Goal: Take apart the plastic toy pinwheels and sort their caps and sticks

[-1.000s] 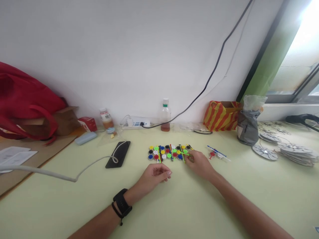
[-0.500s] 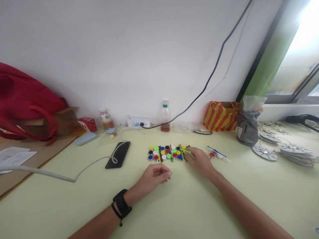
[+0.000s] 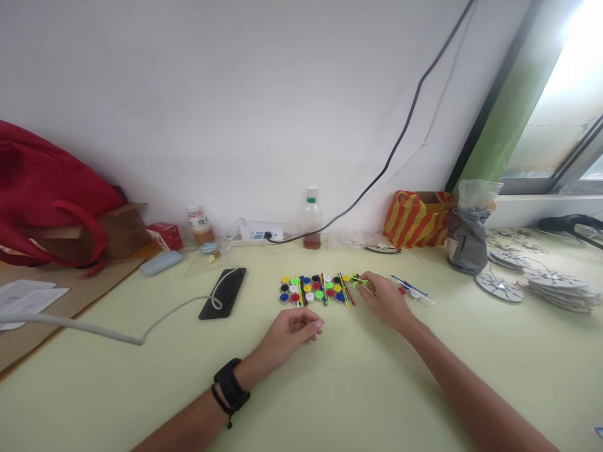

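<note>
Small round plastic discs (image 3: 319, 295) in yellow, green, blue, red, black and white lie in rows, with thin coloured plastic sticks (image 3: 346, 292) laid between groups of them. At the right end of the rows, my right hand (image 3: 384, 298) pinches a thin green plastic stick (image 3: 358, 282); its fingers hide part of it. My left hand (image 3: 293, 333) rests just in front of the discs, fingers curled in and nothing visible in them. Right of my right hand, a blue stick (image 3: 409, 285) and a white one lie across more discs, including a red disc (image 3: 402, 290).
Left of the rows lies a black phone (image 3: 225, 294) with a cable (image 3: 174, 312). Along the wall stand a bottle (image 3: 312, 220), a power strip (image 3: 257, 233) and a striped bag (image 3: 415, 220). A grey bag (image 3: 467, 242) and stacked grey discs (image 3: 563, 289) are at right.
My right hand has shifted slightly right, away from the rows, with the green stick in its fingers. My left hand has hardly moved.
</note>
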`<control>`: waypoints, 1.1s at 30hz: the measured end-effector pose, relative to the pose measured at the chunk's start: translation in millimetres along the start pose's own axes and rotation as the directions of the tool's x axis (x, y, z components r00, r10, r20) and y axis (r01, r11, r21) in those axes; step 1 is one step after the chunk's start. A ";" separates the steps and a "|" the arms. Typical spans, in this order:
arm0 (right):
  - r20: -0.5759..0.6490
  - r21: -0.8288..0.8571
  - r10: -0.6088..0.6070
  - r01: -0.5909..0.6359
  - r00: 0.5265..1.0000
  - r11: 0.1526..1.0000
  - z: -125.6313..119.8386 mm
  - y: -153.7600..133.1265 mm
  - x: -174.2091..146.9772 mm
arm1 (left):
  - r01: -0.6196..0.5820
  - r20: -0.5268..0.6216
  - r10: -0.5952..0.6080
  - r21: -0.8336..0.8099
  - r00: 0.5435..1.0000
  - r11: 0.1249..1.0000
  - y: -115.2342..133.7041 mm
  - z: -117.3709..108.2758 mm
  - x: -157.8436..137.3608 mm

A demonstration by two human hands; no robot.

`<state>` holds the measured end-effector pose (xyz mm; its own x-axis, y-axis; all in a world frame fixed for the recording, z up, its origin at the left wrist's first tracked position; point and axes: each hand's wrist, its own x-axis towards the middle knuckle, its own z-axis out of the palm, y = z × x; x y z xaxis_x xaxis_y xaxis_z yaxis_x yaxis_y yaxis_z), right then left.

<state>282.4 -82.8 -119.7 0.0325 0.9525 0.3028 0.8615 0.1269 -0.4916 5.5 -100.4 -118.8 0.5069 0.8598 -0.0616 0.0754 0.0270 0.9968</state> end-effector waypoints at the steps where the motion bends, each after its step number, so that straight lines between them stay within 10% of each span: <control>1: -0.035 0.035 -0.033 0.034 0.999 0.999 -1.7 -5.5 -3.3 | -0.007 -0.013 0.007 -0.010 1.000 1.000 -0.8 -0.4 0.5; 11: -0.126 0.287 -0.467 0.483 0.875 0.827 22.6 -74.1 -48.5 | -0.087 0.030 0.094 -0.188 0.995 0.978 3.2 2.5 0.0; 21: 0.025 0.655 -0.224 0.154 0.974 0.740 6.9 -75.3 -48.2 | -0.091 -0.160 0.062 -0.177 0.985 0.980 2.3 -1.9 1.4; 33: 0.047 0.688 -0.332 0.211 0.942 0.694 12.8 -85.2 -53.9 | -0.149 -0.086 0.139 -0.119 0.987 0.982 5.7 0.8 -1.7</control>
<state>200.8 -141.4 -104.5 -0.2794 0.8680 0.4106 0.2560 0.4795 -0.8394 5.7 -102.1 -113.1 0.4365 0.8959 0.0824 -0.1038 -0.0408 0.9938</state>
